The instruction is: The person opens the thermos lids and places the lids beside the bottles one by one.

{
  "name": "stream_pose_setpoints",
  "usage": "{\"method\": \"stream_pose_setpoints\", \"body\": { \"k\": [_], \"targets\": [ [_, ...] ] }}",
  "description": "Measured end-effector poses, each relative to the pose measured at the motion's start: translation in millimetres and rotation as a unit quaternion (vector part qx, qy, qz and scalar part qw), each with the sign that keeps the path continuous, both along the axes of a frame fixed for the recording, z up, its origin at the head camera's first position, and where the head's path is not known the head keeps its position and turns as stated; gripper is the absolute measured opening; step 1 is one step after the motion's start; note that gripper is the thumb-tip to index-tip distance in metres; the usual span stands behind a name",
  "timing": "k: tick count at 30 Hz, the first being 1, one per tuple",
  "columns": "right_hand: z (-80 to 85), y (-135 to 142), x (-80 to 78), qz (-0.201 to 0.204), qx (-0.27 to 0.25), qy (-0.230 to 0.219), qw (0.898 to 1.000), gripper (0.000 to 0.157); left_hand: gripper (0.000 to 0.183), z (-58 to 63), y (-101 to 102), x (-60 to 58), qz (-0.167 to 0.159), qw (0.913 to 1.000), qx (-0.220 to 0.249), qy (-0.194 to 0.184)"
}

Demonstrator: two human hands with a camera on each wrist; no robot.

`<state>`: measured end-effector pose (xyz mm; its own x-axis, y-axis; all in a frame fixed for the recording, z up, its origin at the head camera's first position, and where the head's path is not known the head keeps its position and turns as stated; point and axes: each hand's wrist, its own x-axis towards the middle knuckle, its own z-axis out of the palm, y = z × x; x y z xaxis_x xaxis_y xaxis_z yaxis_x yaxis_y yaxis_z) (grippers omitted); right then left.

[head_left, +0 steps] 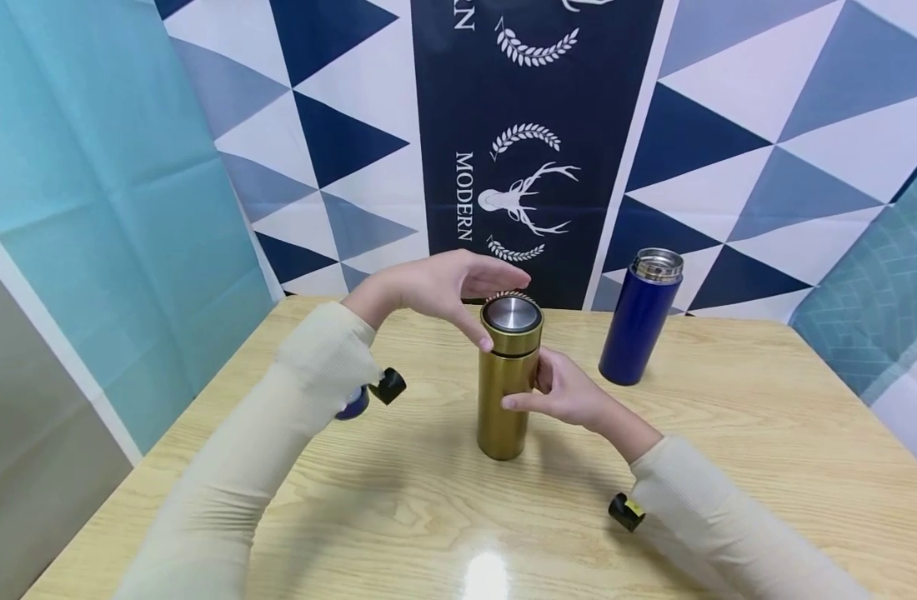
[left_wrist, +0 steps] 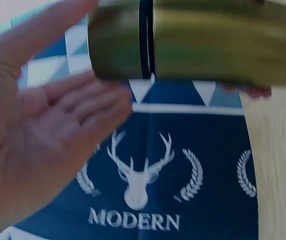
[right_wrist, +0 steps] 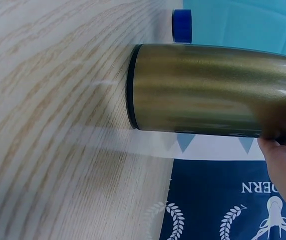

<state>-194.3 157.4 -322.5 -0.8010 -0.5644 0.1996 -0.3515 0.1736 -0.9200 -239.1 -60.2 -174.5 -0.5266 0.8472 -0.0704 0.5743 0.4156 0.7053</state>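
Note:
A gold thermos bottle (head_left: pixel 501 408) with a steel-topped lid (head_left: pixel 513 315) stands upright on the table. My right hand (head_left: pixel 571 390) grips its body from the right, the thumb across the front. My left hand (head_left: pixel 447 287) arches beside the lid, its thumb at the front edge and its fingers behind. In the left wrist view, the left hand's fingers (left_wrist: pixel 90 97) are fairly straight and spread around the lid; contact is unclear. The right wrist view shows the bottle's dark-rimmed base (right_wrist: pixel 133 87) on the wood, with most of the right hand out of frame.
A blue thermos bottle (head_left: pixel 640 321) without its lid stands at the back right. The blue lid (head_left: pixel 356 407) lies on the wooden table (head_left: pixel 398 517), partly hidden by the left sleeve. Patterned cloth (head_left: pixel 346 125) hangs behind the table.

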Motion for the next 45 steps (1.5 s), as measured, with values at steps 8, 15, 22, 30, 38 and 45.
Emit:
{"method": "stream_pose_setpoints", "body": {
  "k": [8, 15, 22, 30, 38, 45],
  "targets": [
    [0.3, 0, 0.2, 0.000, -0.002, -0.003, 1.000, 0.063, 0.081, -5.0, 1, -26.2, -0.049, 0.9936, 0.027, -0.098],
    [1.2, -4, 0.4, 0.006, -0.005, -0.004, 1.000, 0.063, 0.075, -12.8, 2, -31.1, -0.086, 0.9839, 0.058, -0.145],
    [2.2, -3, 1.0, 0.006, -0.007, -0.006, 1.000, 0.064, 0.067, -16.1, 2, -26.9, -0.054, 0.9856, 0.075, -0.141],
    [2.0, -2, 2.5, 0.001, -0.004, -0.014, 1.000, 0.066, 0.063, -18.2, 2, -19.5, -0.001, 0.9911, 0.076, -0.109],
    [1.0, -1, 1.2, 0.004, 0.002, -0.009, 1.000, 0.066, 0.059, -20.8, 1, -12.5, 0.045, 0.9928, 0.081, -0.076],
    [1.6, 0, 1.6, 0.002, -0.002, -0.004, 1.000, 0.064, 0.055, -21.3, 3, -7.3, 0.068, 0.9933, 0.084, -0.043]
  ]
}}
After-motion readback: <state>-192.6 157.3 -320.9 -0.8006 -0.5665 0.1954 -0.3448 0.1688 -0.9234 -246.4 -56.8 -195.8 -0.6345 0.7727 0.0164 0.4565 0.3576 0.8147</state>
